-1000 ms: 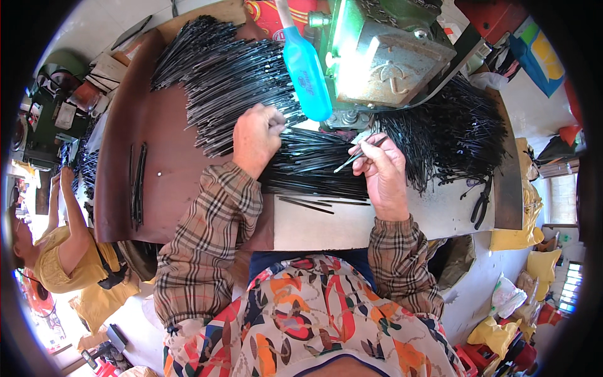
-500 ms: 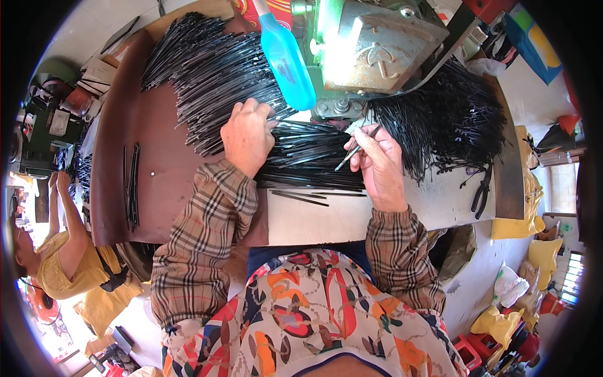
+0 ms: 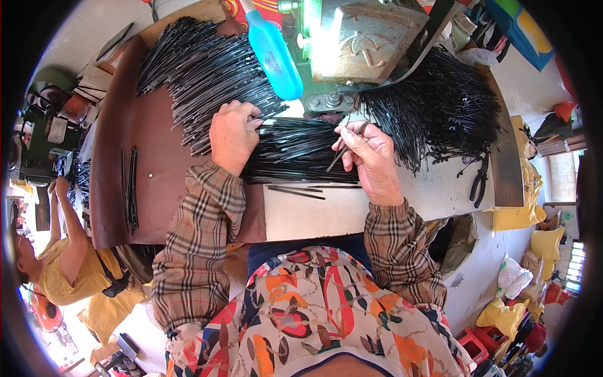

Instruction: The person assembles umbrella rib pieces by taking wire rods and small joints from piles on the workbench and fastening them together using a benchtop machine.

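My left hand point(image 3: 233, 137) is curled with its fingers bent at the edge of a row of thin black rods point(image 3: 213, 94). What its thumb and fingertips pinch, if anything, is hidden. In my right hand point(image 3: 372, 158), thumb and fingers close on a slim dark stick-like tool point(image 3: 337, 159), which slants down to the left. Its tip lies over a second bundle of black rods point(image 3: 301, 151), between my two hands. Just beyond the right hand is the metal base of a green machine point(image 3: 330, 102).
A blue paddle-shaped piece point(image 3: 275, 60) hangs before the machine's rusty cover point(image 3: 367, 47). Tangled black ribs point(image 3: 440, 110) heap at the right, near black-handled pliers point(image 3: 481, 182). A few rods point(image 3: 130, 188) lie on the brown sheet point(image 3: 157, 207). Another person point(image 3: 66, 257) works at far left.
Both hands have shifted slightly left, partly with the view. The right hand has turned the tool steeper over the rods.
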Tool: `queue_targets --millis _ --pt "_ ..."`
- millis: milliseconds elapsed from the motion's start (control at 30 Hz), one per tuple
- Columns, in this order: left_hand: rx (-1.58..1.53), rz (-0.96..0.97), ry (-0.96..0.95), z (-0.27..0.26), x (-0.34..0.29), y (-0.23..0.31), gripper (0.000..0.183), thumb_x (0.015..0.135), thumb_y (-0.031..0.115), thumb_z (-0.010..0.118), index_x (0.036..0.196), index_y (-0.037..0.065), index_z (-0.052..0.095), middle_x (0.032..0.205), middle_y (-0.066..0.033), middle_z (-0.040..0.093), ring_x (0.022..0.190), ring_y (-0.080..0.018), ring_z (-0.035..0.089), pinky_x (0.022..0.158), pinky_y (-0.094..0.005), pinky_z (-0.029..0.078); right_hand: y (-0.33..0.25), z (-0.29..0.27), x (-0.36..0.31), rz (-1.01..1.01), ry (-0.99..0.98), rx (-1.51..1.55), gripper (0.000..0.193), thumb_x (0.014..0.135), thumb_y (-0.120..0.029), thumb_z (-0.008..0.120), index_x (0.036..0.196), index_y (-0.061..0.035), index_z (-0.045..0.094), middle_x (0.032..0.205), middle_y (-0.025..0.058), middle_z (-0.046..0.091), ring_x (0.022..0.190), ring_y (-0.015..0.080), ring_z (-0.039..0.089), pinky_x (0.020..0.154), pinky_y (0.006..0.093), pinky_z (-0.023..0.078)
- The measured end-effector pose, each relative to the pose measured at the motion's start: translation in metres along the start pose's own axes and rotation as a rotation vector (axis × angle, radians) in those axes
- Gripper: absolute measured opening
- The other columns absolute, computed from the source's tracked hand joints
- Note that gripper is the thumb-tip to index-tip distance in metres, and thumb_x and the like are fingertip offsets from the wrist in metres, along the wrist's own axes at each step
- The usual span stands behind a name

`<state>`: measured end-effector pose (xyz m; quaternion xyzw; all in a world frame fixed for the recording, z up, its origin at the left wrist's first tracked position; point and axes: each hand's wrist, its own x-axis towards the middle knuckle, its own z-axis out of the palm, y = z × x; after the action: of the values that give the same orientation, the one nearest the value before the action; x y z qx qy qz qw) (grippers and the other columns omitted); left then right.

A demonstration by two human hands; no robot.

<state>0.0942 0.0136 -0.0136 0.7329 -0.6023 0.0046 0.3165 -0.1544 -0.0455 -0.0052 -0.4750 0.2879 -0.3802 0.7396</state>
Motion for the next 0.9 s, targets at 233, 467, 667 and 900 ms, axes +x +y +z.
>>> queue_targets --millis 233,467,667,900 --pt "0.054 0.009 0.018 0.006 -0.008 0.003 0.013 0.072 -0.001 0.07 0.082 0.004 0.062 0.08 -0.0105 0.058 0.081 -0.0293 0.056 0.07 -0.0396 0.046 0.002 -0.003 -0.004 0.009 0.01 -0.02 0.017 0.091 -0.015 0.063 0.101 -0.0005 0.064 0.08 0.0076 0.065 0.052 0.0044 0.052 0.048 0.0166 0.042" --pt "-0.061 0.004 -0.005 0.004 -0.014 -0.004 0.016 0.073 -0.006 0.069 0.084 0.001 0.062 0.077 -0.0093 0.058 0.073 -0.0227 0.058 0.067 -0.0341 0.047 -0.001 0.0 -0.005 -0.001 -0.001 -0.02 0.018 0.091 -0.015 0.063 0.1 0.0006 0.065 0.079 0.0071 0.064 0.052 0.0044 0.051 0.048 0.016 0.041" --pt "-0.308 -0.149 -0.007 -0.023 -0.006 0.022 0.016 0.076 -0.003 0.069 0.091 0.001 0.069 0.078 -0.0089 0.067 0.068 -0.0138 0.061 0.067 -0.026 0.049 -0.012 0.0 -0.005 -0.012 -0.033 -0.131 0.02 0.092 -0.015 0.061 0.102 0.0009 0.066 0.076 0.0039 0.062 0.053 0.0027 0.048 0.047 0.0154 0.036" --pt "-0.665 -0.158 -0.051 -0.003 0.0 0.071 0.016 0.086 0.0 0.064 0.101 0.0 0.071 0.078 0.0012 0.064 0.058 -0.0018 0.05 0.05 -0.0172 0.039 -0.021 0.021 0.014 -0.074 -0.015 -0.353 0.018 0.094 -0.013 0.058 0.1 0.0011 0.067 0.071 -0.0024 0.058 0.061 0.0008 0.046 0.052 0.0172 0.034"
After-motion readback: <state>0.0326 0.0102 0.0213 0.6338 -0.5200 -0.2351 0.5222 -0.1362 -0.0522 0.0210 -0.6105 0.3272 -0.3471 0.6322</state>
